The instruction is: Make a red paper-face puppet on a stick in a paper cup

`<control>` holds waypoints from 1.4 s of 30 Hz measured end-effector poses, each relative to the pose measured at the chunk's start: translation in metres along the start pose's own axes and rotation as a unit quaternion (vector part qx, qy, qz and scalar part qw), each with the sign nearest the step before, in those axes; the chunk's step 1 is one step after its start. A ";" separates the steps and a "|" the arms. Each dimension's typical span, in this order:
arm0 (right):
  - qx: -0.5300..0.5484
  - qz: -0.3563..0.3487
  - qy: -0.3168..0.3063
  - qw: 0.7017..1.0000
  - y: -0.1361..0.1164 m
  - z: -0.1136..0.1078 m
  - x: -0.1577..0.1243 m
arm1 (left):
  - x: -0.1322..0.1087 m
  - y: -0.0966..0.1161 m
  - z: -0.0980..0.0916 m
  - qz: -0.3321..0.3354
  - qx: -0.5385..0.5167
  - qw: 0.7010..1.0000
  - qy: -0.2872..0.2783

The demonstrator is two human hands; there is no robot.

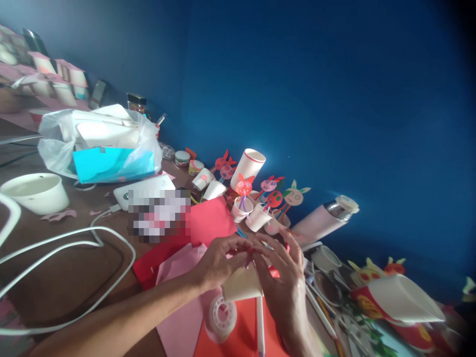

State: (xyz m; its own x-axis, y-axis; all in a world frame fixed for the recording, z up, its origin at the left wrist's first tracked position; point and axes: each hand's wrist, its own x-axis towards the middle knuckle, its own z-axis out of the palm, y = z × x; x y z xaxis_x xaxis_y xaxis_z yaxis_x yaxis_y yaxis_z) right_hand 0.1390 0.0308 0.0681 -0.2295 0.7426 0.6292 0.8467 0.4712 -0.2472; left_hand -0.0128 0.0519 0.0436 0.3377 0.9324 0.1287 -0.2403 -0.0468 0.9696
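Note:
My left hand (225, 260) and my right hand (284, 272) meet over the worktop, fingertips close together. Both pinch a small red and purple piece (248, 259), mostly covered by the fingers. Right below the fingers is a pale paper cup (241, 286), its upper part hidden. Beneath lie red paper (215, 215) and pink paper (182, 317). Near the cup sits a roll of clear tape (222, 317), and a white stick-like item (260, 322) lies beside it. Behind the hands stand small paper cups (258, 218) bearing paper animal faces (268, 184) on coloured stems.
At left are a white cable (122, 238), a white power bank (148, 191), a white bowl (35, 191) and a plastic bag (148, 129) of papers. A stack of cups (248, 166) and a tilted flask (323, 218) stand by the blue wall. Clutter fills the right.

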 end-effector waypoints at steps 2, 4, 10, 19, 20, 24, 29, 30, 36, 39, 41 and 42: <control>-0.025 -0.011 0.002 1.000 -0.001 -0.001 0.000 | 0.001 0.000 0.000 -0.030 -0.014 0.999 0.011; -0.045 -0.024 0.009 0.999 -0.002 0.000 0.000 | 0.001 -0.001 0.001 -0.056 -0.023 0.998 0.030; -0.065 -0.052 0.033 0.996 0.001 0.009 0.002 | 0.004 -0.006 0.000 -0.088 -0.053 0.992 0.076; 0.145 0.183 0.107 0.966 0.014 -0.016 -0.008 | 0.016 -0.010 -0.017 -0.060 -0.138 0.976 0.159; 0.192 0.246 0.083 0.946 0.016 -0.015 -0.012 | 0.017 -0.010 -0.018 -0.053 -0.161 0.972 0.164; 0.375 0.370 -0.006 0.850 0.018 0.000 -0.028 | 0.019 -0.010 -0.017 -0.041 -0.221 0.959 0.172; 0.416 0.381 -0.034 0.825 -0.002 0.018 -0.038 | 0.021 -0.011 -0.016 -0.031 -0.240 0.953 0.182; 0.415 0.371 -0.039 0.830 -0.006 0.019 -0.038 | 0.021 -0.012 -0.016 -0.030 -0.242 0.953 0.180; 0.327 0.327 -0.034 0.886 -0.013 0.022 -0.031 | 0.018 -0.016 -0.016 -0.031 -0.243 0.953 0.177; 0.287 0.317 -0.012 0.904 -0.009 0.024 -0.031 | 0.018 -0.020 -0.016 -0.025 -0.235 0.959 0.157; 0.259 0.315 0.004 0.913 -0.005 0.025 -0.032 | 0.019 -0.025 -0.016 -0.020 -0.230 0.962 0.149; 0.249 0.314 0.012 0.916 -0.003 0.024 -0.032 | 0.019 -0.027 -0.016 -0.021 -0.229 0.962 0.150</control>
State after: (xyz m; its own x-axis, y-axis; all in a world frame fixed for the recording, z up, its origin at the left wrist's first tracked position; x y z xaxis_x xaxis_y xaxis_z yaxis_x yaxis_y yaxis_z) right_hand 0.1318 0.0171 0.0314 0.2424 0.9341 0.2622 0.4832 0.1182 -0.8675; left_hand -0.0146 0.0772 0.0167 0.0945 0.9947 -0.0403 -0.6303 0.0912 0.7710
